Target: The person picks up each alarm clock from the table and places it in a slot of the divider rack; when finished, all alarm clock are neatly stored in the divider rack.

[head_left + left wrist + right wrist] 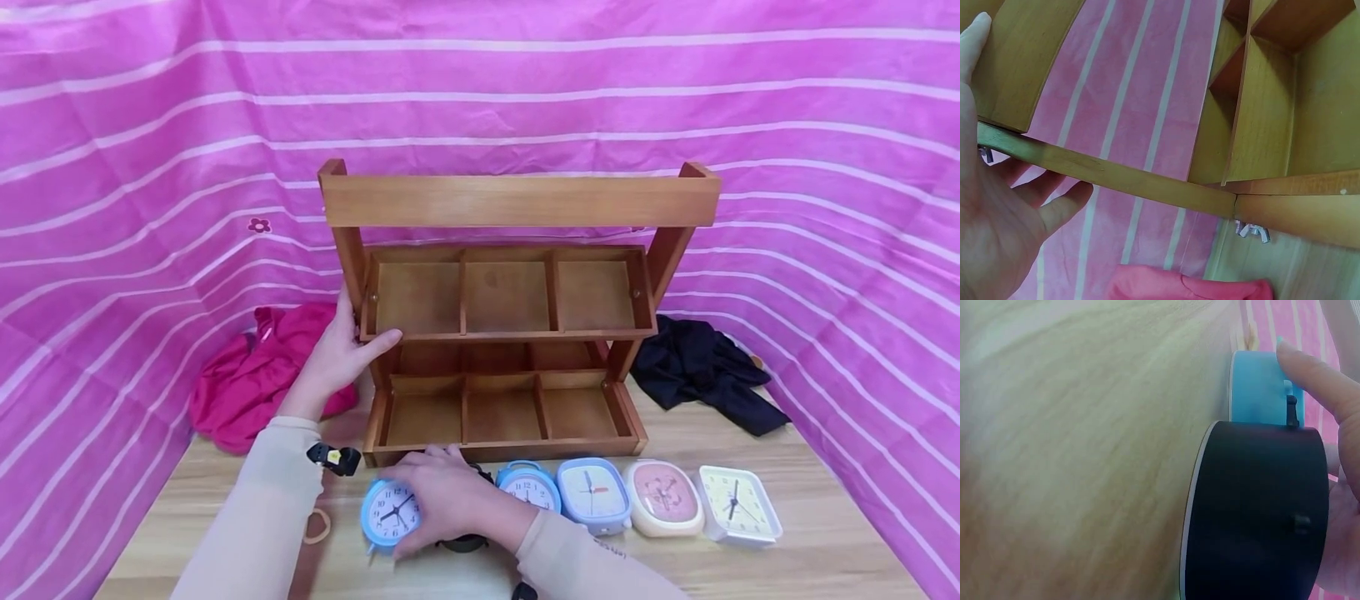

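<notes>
Both hands are busy. Our left hand [333, 358] grips the left end of the wooden rack [517, 200], thumb hooked over the front rim of the upper tray and fingers behind the side post; the left wrist view shows the palm [997, 212] against the wood, steadying it. Our right hand [442, 500] lies curled over two clocks at the near edge of the surface [825, 550]: the fingers wrap the round blue clock [388, 512], which stands at the left end of the row, and the right wrist view shows a black clock [1257, 512] tucked under the palm just beside it, a fingertip pressing the blue one's rim.

Further right the row runs on: a second round blue clock [529, 485], a pale blue square clock [594, 493], a pink clock [664, 497] and a white clock [738, 504], all on the surface just in front of the rack's lower tray.

As for progress, we judge the work barely begun. All six compartments in the upper and lower trays appear bare, and every clock is on the surface.

Behind the rack, a crimson cloth [251, 383] lies at the left and a dark cloth [705, 371] at the right, against the pink striped sheet [150, 167].
</notes>
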A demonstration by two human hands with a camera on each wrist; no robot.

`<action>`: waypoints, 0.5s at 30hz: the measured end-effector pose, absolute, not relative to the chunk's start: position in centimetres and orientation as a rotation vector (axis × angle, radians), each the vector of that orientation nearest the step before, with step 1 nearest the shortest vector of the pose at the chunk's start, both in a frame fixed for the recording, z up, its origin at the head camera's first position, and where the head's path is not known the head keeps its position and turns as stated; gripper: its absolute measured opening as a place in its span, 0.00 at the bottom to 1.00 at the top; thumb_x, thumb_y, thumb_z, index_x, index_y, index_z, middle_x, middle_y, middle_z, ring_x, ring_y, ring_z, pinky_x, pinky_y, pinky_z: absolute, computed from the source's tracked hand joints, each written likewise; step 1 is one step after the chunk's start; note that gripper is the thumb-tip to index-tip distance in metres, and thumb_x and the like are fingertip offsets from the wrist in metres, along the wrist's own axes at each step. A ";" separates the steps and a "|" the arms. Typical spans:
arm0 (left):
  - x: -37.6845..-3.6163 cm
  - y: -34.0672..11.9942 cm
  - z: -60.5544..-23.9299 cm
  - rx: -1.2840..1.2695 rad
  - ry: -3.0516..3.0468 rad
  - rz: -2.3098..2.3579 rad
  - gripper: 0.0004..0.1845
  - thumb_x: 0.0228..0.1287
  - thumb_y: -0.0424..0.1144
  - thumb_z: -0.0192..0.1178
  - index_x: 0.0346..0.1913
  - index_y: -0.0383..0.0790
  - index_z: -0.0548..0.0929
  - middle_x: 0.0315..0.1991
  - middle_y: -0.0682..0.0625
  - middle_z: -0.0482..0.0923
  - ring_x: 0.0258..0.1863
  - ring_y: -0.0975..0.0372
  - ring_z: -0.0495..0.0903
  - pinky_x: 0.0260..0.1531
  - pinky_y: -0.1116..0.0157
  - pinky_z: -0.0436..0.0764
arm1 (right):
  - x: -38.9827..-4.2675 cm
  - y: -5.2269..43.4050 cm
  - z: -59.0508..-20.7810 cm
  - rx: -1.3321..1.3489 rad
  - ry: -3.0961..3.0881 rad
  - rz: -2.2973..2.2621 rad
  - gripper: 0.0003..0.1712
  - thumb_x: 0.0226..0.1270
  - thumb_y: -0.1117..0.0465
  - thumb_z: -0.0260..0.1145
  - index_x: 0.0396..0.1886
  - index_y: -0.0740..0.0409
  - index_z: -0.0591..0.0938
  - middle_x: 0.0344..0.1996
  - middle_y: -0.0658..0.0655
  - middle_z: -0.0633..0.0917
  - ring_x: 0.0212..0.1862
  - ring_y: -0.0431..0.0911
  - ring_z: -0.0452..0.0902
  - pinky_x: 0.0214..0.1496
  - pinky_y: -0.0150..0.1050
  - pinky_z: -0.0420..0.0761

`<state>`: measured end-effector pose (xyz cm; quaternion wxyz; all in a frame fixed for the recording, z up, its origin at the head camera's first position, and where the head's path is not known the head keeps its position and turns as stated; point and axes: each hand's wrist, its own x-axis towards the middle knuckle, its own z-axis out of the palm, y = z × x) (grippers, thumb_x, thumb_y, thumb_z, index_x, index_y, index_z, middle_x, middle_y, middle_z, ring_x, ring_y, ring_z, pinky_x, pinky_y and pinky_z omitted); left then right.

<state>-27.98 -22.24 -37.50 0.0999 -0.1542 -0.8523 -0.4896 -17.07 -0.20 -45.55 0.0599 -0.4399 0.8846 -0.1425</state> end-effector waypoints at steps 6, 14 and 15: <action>-28.2 -22.1 -37.4 -0.468 -2.504 -1.448 0.59 0.67 0.53 0.71 0.82 0.75 0.33 0.81 0.44 0.57 0.76 0.44 0.64 0.69 0.36 0.69 | -17.3 -0.2 -45.7 -1.284 2.657 -0.524 0.53 0.46 0.28 0.82 0.71 0.41 0.79 0.57 0.39 0.82 0.55 0.36 0.71 0.57 0.34 0.72; -28.2 -22.3 -37.4 -0.485 -2.507 -1.452 0.60 0.67 0.50 0.71 0.83 0.71 0.33 0.80 0.42 0.58 0.76 0.42 0.65 0.71 0.36 0.66 | -17.1 -0.3 -45.8 -1.273 2.637 -0.610 0.52 0.44 0.29 0.83 0.70 0.42 0.81 0.55 0.38 0.82 0.55 0.35 0.70 0.57 0.32 0.73; -28.1 -22.3 -37.5 -0.488 -2.508 -1.451 0.60 0.67 0.50 0.71 0.83 0.70 0.34 0.80 0.41 0.58 0.76 0.42 0.65 0.72 0.36 0.66 | -17.0 -0.4 -45.8 -1.270 2.632 -0.619 0.52 0.44 0.29 0.83 0.70 0.42 0.81 0.55 0.38 0.81 0.54 0.34 0.70 0.56 0.31 0.73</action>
